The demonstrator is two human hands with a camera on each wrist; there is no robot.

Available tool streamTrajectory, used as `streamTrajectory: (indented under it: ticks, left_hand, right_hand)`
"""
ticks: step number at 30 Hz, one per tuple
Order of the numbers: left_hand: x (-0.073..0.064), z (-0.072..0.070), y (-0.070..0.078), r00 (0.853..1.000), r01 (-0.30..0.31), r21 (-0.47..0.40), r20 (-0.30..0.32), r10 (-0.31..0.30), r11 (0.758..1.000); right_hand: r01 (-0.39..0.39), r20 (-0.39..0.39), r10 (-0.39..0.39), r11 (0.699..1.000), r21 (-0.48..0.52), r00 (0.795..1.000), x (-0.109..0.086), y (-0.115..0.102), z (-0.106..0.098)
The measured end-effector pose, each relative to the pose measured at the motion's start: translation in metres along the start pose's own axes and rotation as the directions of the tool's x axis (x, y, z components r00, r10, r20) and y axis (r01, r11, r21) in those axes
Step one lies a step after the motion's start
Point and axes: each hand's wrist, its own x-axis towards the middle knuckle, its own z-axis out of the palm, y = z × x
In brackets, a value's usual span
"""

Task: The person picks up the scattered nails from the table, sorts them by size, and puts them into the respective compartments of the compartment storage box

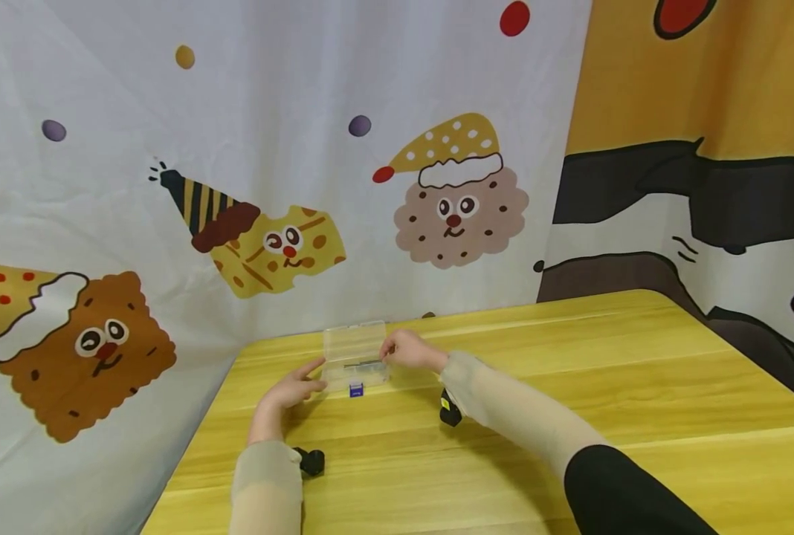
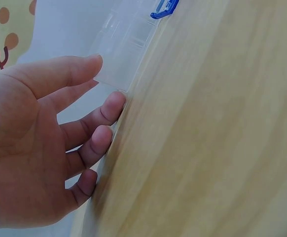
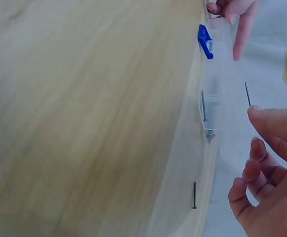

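Note:
A clear plastic box (image 1: 335, 377) with compartments stands at the back of the table, its clear lid (image 1: 353, 342) raised. The blue latch (image 1: 356, 389) is on its front side. At the box's left end my left hand (image 1: 291, 390) has its fingers extended; the thumb (image 2: 91, 66) touches or nearly touches the box. My right hand (image 1: 407, 351) pinches a thin dark nail (image 3: 247, 94) between thumb and index finger, over the box's right end. Inside the box lies another nail (image 3: 204, 106), and a small metal piece (image 3: 210, 136) is at the near end in the right wrist view.
A single nail (image 3: 194, 195) lies on the wooden table (image 1: 537, 446), beyond the box's right end. Behind the table hangs a printed curtain (image 1: 290, 111). Black wrist devices (image 1: 313, 462) are on both forearms.

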Motion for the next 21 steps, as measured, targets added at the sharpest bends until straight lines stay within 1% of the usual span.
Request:
streamTrajectory:
  ticks: [7,11,14,21]
  left_hand:
    - [0.001,0.0,-0.001,1.0,0.006,-0.005,-0.007,-0.006,1.0]
    - [0.0,0.001,0.0,1.0,0.006,-0.002,-0.015,-0.006,1.0]
    - [0.0,0.001,-0.001,1.0,0.011,-0.003,-0.016,-0.011,1.0]
    - [0.002,0.0,-0.002,1.0,0.01,-0.007,-0.01,-0.01,1.0]
  right_hand:
    - [-0.008,-0.028,0.008,1.0,-0.018,1.0,0.001,0.0,0.006]
    - [-0.016,-0.028,0.015,0.999,-0.028,0.999,0.001,-0.002,0.009]
    - [-0.019,-0.019,0.019,0.999,-0.048,1.0,0.002,-0.001,0.011]
    - [-0.008,0.024,0.009,0.999,-0.04,1.0,0.001,-0.003,0.01]
